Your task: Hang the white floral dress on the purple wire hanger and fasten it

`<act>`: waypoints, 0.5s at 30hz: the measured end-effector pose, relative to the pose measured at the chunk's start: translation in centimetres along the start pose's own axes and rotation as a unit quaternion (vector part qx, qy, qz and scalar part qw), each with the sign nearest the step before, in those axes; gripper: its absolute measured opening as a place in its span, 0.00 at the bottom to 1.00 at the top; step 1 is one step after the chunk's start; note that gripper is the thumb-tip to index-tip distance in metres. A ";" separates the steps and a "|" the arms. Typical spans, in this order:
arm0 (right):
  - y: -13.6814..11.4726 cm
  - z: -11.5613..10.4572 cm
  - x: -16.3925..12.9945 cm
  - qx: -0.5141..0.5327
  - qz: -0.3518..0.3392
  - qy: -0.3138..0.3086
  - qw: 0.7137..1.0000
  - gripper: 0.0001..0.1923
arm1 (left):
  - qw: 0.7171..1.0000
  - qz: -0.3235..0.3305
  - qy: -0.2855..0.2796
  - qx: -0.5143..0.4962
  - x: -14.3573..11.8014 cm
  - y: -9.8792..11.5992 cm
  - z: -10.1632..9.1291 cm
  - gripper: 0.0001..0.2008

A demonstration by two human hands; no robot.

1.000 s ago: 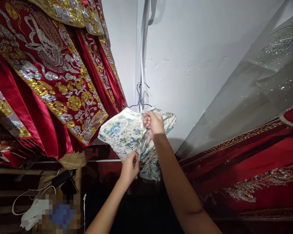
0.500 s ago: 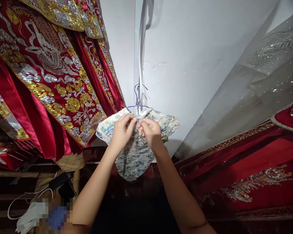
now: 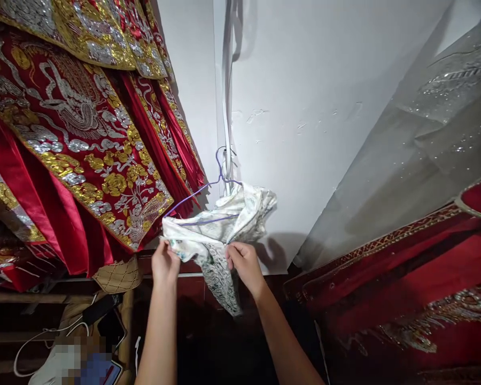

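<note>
A pale garment with a blue and green floral print (image 3: 218, 230) hangs from a thin purple wire hanger (image 3: 198, 191). Its left side has slipped low, so that arm of the hanger is bare and the lower bar shows across the opening. My left hand (image 3: 165, 263) pinches the garment's left edge near the hanger's end. My right hand (image 3: 242, 263) is closed on the front edge near the middle. Below the hands the cloth tapers to a twisted, dangling point. The hanger's hook is up beside a white strap or cable (image 3: 226, 107) on the wall.
Red robes with gold and silver embroidery (image 3: 114, 160) hang at the left. At the right are a sheer sparkling fabric (image 3: 401, 160) and red beaded garments (image 3: 385, 283). A wooden seat (image 3: 126, 315) at lower left holds a dark phone (image 3: 111, 327) and a white cable (image 3: 20, 347).
My hands were together at the neckline; now they are apart and lower. The garment's left side has come off the hanger's arm, and the cloth has turned and opened.
</note>
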State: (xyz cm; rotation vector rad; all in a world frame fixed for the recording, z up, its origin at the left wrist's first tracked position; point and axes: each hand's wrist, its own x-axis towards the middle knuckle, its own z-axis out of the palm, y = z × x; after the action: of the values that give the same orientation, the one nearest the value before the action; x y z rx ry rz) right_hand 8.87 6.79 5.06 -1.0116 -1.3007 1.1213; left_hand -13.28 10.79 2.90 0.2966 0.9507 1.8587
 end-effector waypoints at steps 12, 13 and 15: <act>3.6 -3.2 -2.5 -0.062 0.083 0.004 0.995 0.21 | 0.971 0.002 -0.205 0.124 -6.5 -3.6 1.6 0.15; 3.4 -3.2 -2.5 -0.074 0.072 0.022 0.994 0.22 | 0.963 0.014 -0.232 0.136 -7.0 -3.2 2.5 0.15; 2.8 -2.7 -2.3 -0.067 0.053 0.042 0.995 0.22 | 0.938 0.041 -0.289 0.189 -8.4 -2.6 3.9 0.13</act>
State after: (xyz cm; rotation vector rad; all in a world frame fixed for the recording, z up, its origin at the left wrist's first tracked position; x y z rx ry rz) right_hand 11.57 5.22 1.77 -1.2263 -1.2801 1.0713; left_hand -5.25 6.03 5.23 1.0665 0.8738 1.5081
